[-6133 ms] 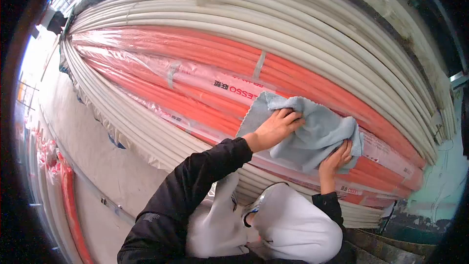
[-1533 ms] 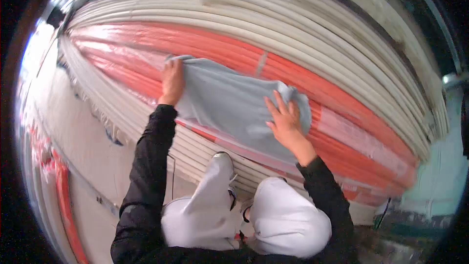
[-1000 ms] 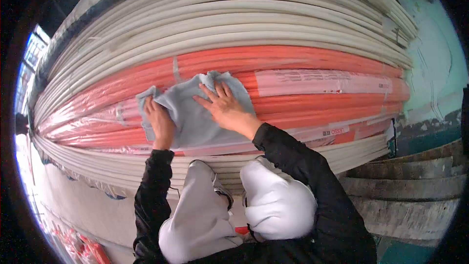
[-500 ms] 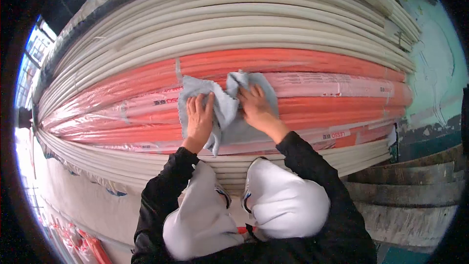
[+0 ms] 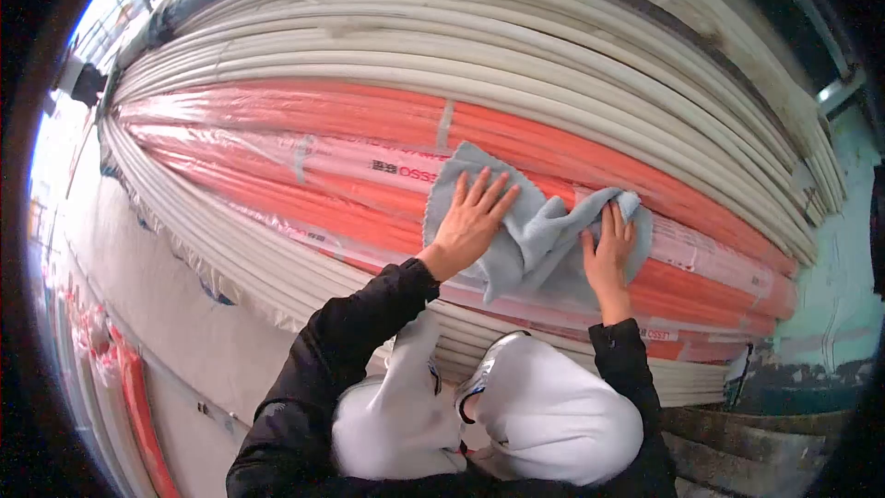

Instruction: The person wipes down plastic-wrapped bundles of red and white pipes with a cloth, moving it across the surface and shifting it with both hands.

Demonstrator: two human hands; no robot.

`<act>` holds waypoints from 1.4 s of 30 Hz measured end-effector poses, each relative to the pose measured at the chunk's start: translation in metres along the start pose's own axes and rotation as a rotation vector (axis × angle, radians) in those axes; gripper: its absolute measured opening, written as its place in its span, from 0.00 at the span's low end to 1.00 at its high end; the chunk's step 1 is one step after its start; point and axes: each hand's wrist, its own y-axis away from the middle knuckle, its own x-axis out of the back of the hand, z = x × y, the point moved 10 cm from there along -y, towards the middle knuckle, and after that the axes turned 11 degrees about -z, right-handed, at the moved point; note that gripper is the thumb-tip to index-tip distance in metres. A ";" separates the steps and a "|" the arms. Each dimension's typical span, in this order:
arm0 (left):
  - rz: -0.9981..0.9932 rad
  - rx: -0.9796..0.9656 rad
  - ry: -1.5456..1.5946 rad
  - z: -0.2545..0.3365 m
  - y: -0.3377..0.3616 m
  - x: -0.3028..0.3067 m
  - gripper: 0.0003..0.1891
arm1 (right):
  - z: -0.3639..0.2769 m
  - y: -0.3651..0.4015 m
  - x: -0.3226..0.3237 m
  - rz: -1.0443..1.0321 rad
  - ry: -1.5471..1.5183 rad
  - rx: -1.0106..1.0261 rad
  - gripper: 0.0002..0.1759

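Observation:
A grey-blue cloth (image 5: 544,240) with a scalloped edge lies crumpled over plastic-wrapped bundles of red pipes (image 5: 369,207). My left hand (image 5: 472,221) presses flat on the cloth's left part, its fingers spread. On the right part rests my right hand (image 5: 608,263), with its fingers stretched forward and thumb apart, against a raised fold of the cloth. Beneath the cloth, part of the red pipes is hidden. Pink-and-white printed wrapping (image 5: 369,159) shows beside my left hand.
Long cream pipes (image 5: 442,46) are stacked behind the red bundles, and more cream pipes (image 5: 267,263) run along the near side. Dark boards (image 5: 747,447) lie at the lower right. Further red-wrapped pipes (image 5: 134,406) stand at the lower left. My knees (image 5: 553,406) are close below.
The view has turned and shifted left, so the pipes now slope down to the right. My hands have moved apart, and the cloth is spread wider between them.

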 end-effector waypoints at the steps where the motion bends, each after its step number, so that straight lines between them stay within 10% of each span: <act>1: 0.011 -0.014 0.010 -0.002 -0.004 0.001 0.37 | -0.005 -0.008 -0.004 -0.030 -0.027 0.011 0.33; 16: 0.134 -0.081 0.042 -0.030 -0.009 0.025 0.29 | -0.119 -0.053 -0.018 -0.121 -0.120 0.240 0.29; 32: 0.152 0.000 0.111 -0.016 0.020 0.014 0.33 | -0.079 0.004 -0.027 -0.095 -0.186 0.355 0.35; 42: 0.091 -0.045 0.030 -0.007 0.031 -0.005 0.35 | 0.023 0.005 0.001 -0.042 0.050 -0.126 0.31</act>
